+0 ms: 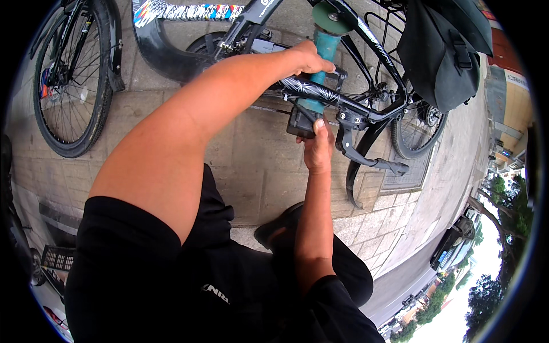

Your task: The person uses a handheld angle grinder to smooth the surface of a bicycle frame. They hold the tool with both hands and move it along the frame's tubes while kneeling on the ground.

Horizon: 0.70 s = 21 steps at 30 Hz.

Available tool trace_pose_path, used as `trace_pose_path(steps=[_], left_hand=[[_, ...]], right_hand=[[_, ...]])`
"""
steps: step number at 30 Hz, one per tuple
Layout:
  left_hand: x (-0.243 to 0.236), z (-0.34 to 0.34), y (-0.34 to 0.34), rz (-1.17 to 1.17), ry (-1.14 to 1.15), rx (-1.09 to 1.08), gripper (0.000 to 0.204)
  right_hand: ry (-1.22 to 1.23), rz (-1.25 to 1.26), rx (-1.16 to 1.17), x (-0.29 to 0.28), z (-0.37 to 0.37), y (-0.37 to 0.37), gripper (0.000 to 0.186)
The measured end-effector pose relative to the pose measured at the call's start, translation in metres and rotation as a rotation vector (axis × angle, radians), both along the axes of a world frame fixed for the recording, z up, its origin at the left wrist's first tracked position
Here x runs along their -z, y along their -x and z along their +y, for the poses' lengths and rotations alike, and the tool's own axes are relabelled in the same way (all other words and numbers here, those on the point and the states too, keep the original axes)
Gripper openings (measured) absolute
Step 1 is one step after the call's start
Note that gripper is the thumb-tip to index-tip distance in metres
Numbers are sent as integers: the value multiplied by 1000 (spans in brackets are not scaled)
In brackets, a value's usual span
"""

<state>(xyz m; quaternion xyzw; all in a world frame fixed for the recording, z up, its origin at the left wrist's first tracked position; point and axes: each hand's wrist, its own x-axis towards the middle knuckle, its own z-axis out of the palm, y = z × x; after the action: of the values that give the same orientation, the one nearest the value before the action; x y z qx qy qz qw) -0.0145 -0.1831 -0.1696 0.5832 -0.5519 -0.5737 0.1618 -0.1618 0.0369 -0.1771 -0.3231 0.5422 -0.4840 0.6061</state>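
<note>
Fingers of your right hand (318, 147) hold the black block (301, 122) just below the frame bar (311, 88); your left hand (307, 59) is above that bar at the teal tube (327, 44), its grip unclear. Work looks underway; what's done or left can't be told.

Open paving (257, 177) lies left of the right forearm (315, 211); a kickstand (369, 159) crowds the right hand (318, 143), the frame (309, 87) barring passage above.

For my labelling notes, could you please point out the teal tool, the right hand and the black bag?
Teal tool (327, 48), head view: upper barrel.
Right hand (319, 147), head view: thumb's base.
Black bag (430, 64), head view: broad side.
</note>
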Motion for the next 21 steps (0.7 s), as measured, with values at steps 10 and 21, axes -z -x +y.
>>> trace_pose_path(steps=[10,21], left_hand=[[1,-1,0,27,-14,-8,56],[5,0,0,63,0,-33,57]], right_hand=[[-1,25,8,-1,1,-2,85],[2,28,34,-1,3,-5,79]])
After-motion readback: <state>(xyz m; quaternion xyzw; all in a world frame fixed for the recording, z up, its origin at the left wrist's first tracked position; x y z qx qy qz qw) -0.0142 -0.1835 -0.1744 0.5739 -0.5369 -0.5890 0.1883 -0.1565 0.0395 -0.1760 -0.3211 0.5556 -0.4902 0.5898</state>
